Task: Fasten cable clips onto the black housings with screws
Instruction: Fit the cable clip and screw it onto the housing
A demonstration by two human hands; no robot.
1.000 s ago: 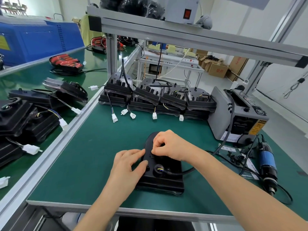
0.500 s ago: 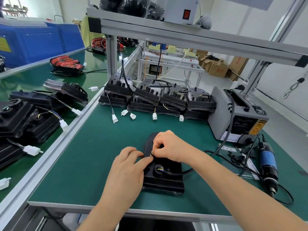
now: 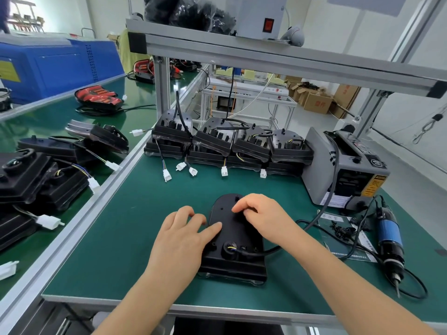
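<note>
A black housing (image 3: 233, 238) lies flat on the green mat near the front edge. A black cable (image 3: 268, 251) runs from its socket off to the right. My right hand (image 3: 263, 218) sits on the housing's upper part, its curled fingertips pinching a small part, apparently a cable clip, which they hide. My left hand (image 3: 183, 238) rests beside the housing's left edge with the thumb pressed on the housing and the fingers loosely curled, holding nothing.
A row of stacked black housings (image 3: 229, 143) with white plugs lines the back. A grey machine (image 3: 343, 170) stands at the right. A blue electric screwdriver (image 3: 389, 238) and small black parts (image 3: 341, 230) on a sheet lie at the right. More housings (image 3: 36, 180) sit on the left bench.
My left thumb has left my right fingertips and slid down to the housing's left edge. My right hand stays on the upper part, its fingers shifted slightly.
</note>
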